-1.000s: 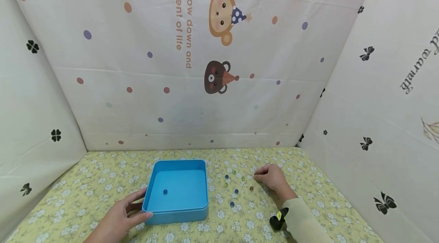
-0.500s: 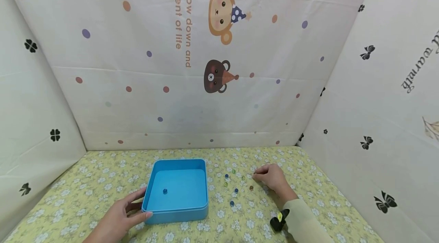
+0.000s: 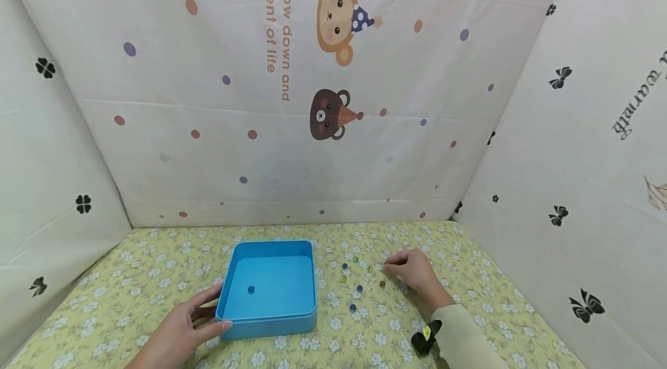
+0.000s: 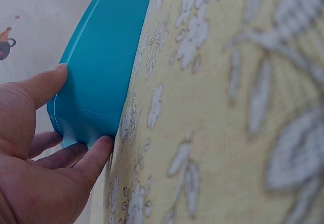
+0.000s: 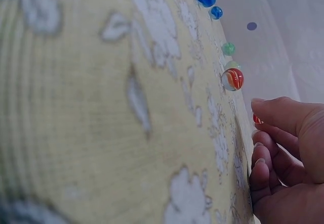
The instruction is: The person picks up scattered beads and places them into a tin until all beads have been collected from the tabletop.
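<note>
My left hand (image 3: 179, 325) grips the near left corner of a square blue box (image 3: 271, 327), thumb on the front wall and fingers against the left side. One dark blue marble (image 3: 251, 289) lies on the box floor. To the right, my right hand (image 3: 414, 271) pinches a red marble (image 5: 257, 119) between thumb and index finger, low over the cloth; the thumb hides most of it. Nearest to that hand on the cloth is an orange-red swirled marble (image 3: 383, 284), with a yellow-green marble (image 3: 370, 269) just beyond it.
Between box and right hand lie more loose marbles: blue ones (image 3: 359, 288) and green ones (image 3: 356, 259). A yellow floral cloth (image 3: 156, 276) covers the table. Printed white sheets (image 3: 281, 154) wall it in at the back and both sides. A black wrist strap (image 3: 426, 338) sits by the right sleeve.
</note>
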`<act>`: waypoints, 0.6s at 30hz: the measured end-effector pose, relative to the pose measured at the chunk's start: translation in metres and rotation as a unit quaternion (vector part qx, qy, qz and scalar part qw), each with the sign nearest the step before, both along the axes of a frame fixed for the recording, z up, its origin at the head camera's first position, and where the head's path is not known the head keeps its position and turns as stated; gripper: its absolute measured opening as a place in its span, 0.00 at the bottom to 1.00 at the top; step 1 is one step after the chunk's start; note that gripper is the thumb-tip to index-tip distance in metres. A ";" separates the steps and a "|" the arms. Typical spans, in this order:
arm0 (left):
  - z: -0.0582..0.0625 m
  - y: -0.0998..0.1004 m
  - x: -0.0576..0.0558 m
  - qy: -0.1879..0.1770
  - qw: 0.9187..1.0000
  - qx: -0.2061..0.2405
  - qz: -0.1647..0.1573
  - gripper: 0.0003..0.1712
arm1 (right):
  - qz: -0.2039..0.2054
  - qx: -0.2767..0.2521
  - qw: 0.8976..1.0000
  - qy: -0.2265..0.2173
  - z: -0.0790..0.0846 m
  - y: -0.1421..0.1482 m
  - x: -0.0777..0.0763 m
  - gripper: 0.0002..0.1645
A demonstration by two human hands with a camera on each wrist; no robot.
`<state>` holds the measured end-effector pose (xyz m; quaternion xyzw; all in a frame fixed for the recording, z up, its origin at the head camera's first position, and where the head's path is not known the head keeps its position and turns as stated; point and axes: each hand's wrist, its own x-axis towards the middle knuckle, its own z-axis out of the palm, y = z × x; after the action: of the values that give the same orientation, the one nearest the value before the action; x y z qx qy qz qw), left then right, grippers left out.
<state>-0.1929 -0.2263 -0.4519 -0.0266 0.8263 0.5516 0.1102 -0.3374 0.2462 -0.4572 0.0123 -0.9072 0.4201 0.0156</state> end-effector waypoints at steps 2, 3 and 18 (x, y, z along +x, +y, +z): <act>0.000 -0.001 0.000 0.000 1.000 0.001 -0.003 0.52 | -0.001 -0.003 1.000 -0.003 0.001 -0.001 0.001 0.07; 0.000 -0.001 0.000 -0.001 1.000 0.001 -0.003 0.52 | 0.000 -0.005 1.000 -0.003 0.002 -0.001 0.002 0.07; 0.000 0.000 0.000 0.004 1.000 -0.011 0.003 0.51 | 0.006 -0.033 0.999 -0.003 0.006 -0.007 0.011 0.08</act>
<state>-0.1926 -0.2264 -0.4516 -0.0284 0.8325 0.5433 0.1047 -0.3269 0.2392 -0.4513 0.0160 -0.8929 0.4498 0.0110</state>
